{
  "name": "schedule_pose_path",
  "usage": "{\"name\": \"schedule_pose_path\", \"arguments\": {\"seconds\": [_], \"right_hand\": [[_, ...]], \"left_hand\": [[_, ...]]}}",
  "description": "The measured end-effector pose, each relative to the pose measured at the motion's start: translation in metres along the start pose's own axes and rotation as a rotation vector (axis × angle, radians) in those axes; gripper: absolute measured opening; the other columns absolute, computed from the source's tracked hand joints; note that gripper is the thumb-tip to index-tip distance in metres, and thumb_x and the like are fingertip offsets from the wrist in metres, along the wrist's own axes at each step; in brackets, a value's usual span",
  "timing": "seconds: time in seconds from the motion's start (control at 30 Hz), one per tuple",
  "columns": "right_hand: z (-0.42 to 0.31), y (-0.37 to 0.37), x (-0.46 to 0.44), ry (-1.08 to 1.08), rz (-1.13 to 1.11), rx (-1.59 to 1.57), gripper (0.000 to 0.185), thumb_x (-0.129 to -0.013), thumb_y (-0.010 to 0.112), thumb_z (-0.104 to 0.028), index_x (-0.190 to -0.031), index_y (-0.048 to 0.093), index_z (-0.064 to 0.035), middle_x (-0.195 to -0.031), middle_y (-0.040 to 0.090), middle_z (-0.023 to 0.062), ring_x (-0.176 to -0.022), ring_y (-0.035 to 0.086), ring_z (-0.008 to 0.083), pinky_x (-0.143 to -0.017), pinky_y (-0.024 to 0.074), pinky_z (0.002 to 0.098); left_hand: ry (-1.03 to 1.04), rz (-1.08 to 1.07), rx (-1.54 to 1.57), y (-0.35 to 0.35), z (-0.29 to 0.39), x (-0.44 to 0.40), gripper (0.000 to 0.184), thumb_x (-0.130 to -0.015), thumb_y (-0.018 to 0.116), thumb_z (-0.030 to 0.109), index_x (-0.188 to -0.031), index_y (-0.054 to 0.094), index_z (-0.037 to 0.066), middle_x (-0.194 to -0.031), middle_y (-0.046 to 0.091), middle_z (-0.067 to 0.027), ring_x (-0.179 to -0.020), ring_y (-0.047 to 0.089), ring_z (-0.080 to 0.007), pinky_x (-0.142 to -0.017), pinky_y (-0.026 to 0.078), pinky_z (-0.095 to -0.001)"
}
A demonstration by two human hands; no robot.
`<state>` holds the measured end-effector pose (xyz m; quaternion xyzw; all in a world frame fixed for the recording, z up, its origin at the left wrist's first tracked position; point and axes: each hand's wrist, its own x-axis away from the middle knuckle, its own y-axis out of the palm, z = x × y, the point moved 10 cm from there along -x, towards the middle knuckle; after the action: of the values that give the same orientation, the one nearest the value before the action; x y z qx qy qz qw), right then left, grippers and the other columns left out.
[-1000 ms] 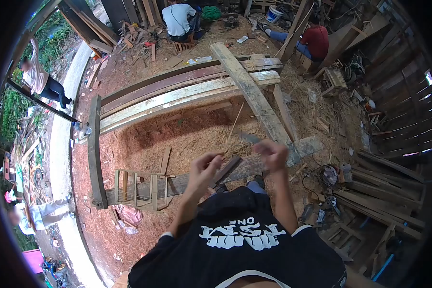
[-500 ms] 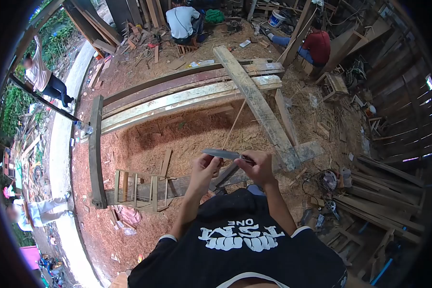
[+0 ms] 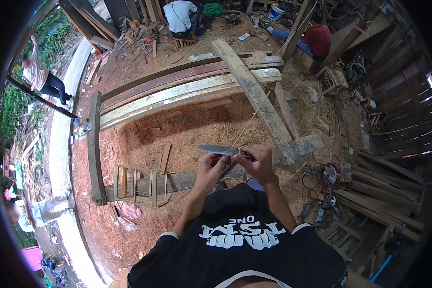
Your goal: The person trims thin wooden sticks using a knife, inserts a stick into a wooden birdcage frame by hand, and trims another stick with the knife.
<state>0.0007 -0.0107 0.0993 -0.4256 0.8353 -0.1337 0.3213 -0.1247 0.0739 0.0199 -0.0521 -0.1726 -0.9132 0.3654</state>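
Observation:
My right hand (image 3: 258, 163) is closed around the handle of a knife (image 3: 215, 149), whose broad grey blade points left. Beneath the blade, my left hand (image 3: 210, 169) is pinched shut, its thumb towards the right hand. A thin wooden strip (image 3: 247, 126) runs from behind the blade up and right, across a leaning plank (image 3: 252, 93). Its near end appears to be in my left fingers, though the knife and hands partly hide it.
Long boards (image 3: 173, 98) lie stacked ahead. A slatted wooden frame (image 3: 135, 186) stands left on a low beam (image 3: 182, 181). Shavings cover the ground. Loose timber (image 3: 374, 204) lies right. Two people (image 3: 180, 19) (image 3: 317, 41) sit at the back; others are outside left.
The knife blade has tipped to show more of its flat side and shifted slightly left. The strip now slants further right. Both hands stay close together.

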Motion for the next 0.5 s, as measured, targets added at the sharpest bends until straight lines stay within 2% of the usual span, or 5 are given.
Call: {"name": "schedule_pose_path", "arguments": {"seconds": [0.07,0.27,0.37,0.4,0.5], "right_hand": [[0.000,-0.003,0.002,-0.004,0.014,0.004,0.043,-0.083,0.075,-0.042,-0.075,0.067,-0.0007,-0.053,0.052,0.0068,-0.048,0.053,0.0200,-0.048,0.0373,0.0331],[0.004,-0.006,0.004,0.001,0.014,-0.015,0.043,-0.081,0.077,-0.042,-0.073,0.067,-0.0007,-0.054,0.054,0.0068,-0.048,0.053,0.0207,-0.049,0.0377,0.0328],[0.008,-0.006,0.002,-0.006,0.004,-0.040,0.042,-0.079,0.078,-0.041,-0.072,0.067,-0.0008,-0.056,0.056,0.0072,-0.049,0.055,0.0212,-0.050,0.0400,0.0321],[0.010,-0.005,0.002,-0.003,-0.003,-0.049,0.042,-0.078,0.079,-0.041,-0.072,0.068,-0.0009,-0.056,0.057,0.0074,-0.050,0.056,0.0214,-0.050,0.0409,0.0319],[0.022,-0.014,0.009,-0.167,0.134,0.056,0.037,-0.080,0.078,-0.039,-0.074,0.069,-0.0032,-0.059,0.060,0.0082,-0.052,0.060,0.0190,-0.051,0.0432,0.0310]], "left_hand": [[0.039,-0.004,-0.029,0.005,0.004,0.000,0.018,-0.097,0.061,0.014,-0.105,0.066,-0.001,-0.081,0.063,-0.0005,-0.062,0.046,-0.0018,-0.052,0.032,-0.0189],[0.060,-0.015,-0.060,0.006,0.001,-0.001,0.017,-0.097,0.061,0.015,-0.101,0.067,-0.001,-0.082,0.063,0.0010,-0.063,0.047,-0.0014,-0.054,0.033,-0.0184],[0.001,-0.038,-0.093,0.007,0.005,0.002,0.016,-0.097,0.059,0.009,-0.101,0.066,-0.004,-0.086,0.065,-0.0013,-0.078,0.058,-0.0061,-0.067,0.046,-0.0225],[-0.015,-0.041,-0.112,0.007,0.002,0.002,0.016,-0.097,0.060,0.010,-0.101,0.067,-0.004,-0.085,0.065,-0.0006,-0.076,0.057,-0.0056,-0.066,0.045,-0.0222],[-0.035,-0.052,-0.118,0.004,0.005,0.000,0.018,-0.097,0.060,0.011,-0.103,0.067,-0.004,-0.081,0.063,0.0012,-0.070,0.053,-0.0038,-0.060,0.040,-0.0208]]}}
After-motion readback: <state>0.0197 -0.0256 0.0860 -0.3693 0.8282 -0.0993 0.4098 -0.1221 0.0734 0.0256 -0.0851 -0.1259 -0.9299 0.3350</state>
